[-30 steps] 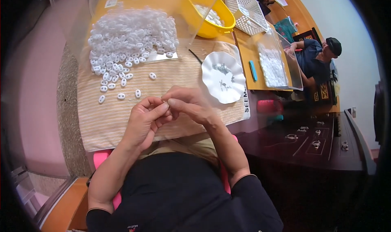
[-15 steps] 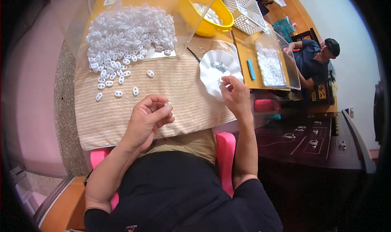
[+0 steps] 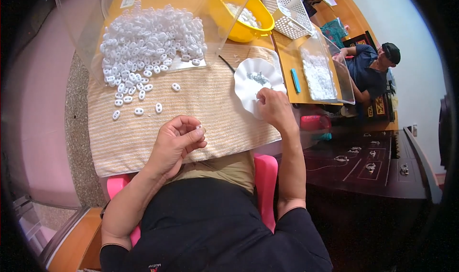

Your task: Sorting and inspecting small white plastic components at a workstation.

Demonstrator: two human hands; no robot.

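Note:
My left hand (image 3: 178, 137) is closed above the towel's front part. A small white piece (image 3: 199, 127) shows between its thumb and forefinger, largely covered by them. Over the near right rim of a white wavy-edged dish (image 3: 245, 91), my right hand (image 3: 276, 107) has its fingers drawn together, pointing into the dish. Whatever those fingertips hold, if anything, is hidden. Small grey bits (image 3: 258, 77) lie in the dish. Farther left, a heap of white oval two-hole plastic pieces (image 3: 153, 40) spills from a clear bin onto the towel, with several single ones (image 3: 158, 107) lying apart.
A striped towel (image 3: 124, 145) covers the table. Behind the dish stand a yellow basin (image 3: 225, 28) and a white perforated basket (image 3: 294, 21). To the right lie a blue tool (image 3: 295, 81) and a clear bin (image 3: 345, 83) of white pieces, with another person (image 3: 368, 71) beside it.
My right hand has dipped slightly and its fingers have curled in more over the dish. The left hand has shifted a little to the right and tilted, showing the small white piece more plainly.

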